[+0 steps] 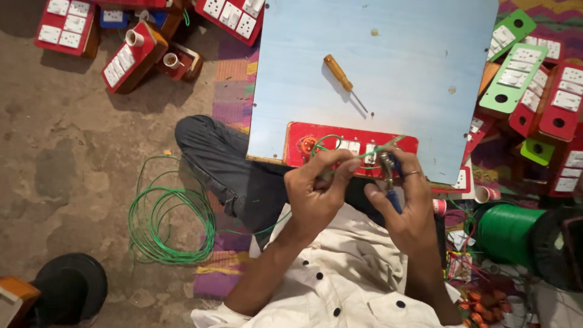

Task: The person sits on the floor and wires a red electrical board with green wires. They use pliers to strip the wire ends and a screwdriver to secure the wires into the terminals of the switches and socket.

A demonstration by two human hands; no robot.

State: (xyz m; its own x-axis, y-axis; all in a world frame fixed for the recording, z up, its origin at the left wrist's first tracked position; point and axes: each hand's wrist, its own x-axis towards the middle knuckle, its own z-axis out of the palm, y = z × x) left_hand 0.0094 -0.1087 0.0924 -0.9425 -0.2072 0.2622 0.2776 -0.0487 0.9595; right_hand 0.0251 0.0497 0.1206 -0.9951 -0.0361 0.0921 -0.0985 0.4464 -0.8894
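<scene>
Seen from the head camera, a seated person works at the near edge of a pale blue tabletop (388,91), the left hand (316,194) pinching a thin green wire (328,141) between closed fingers (340,167) while the right hand (410,206) is wrapped shut around blue-handled pliers (388,176), whose tip meets the wire just above a red switch panel (352,146). The wire looks light, springy and easily kinked, best held close to the working end as here; the panel seems a stiff, flat plate that would sit steady if pressed at its edges. At 12 o'clock from the hands a wooden-handled screwdriver (339,73) lies loose on the tabletop, well apart. At 9 o'clock a coil of green wire (170,225) sprawls on the floor (67,158), its strand trailing under the left forearm, where it could snag. At 3 o'clock stands a green spool (507,234), with paper cups and small parts close beside the right elbow. Red and green switch boxes (522,73) crowd 1 o'clock, more at 11 o'clock.
</scene>
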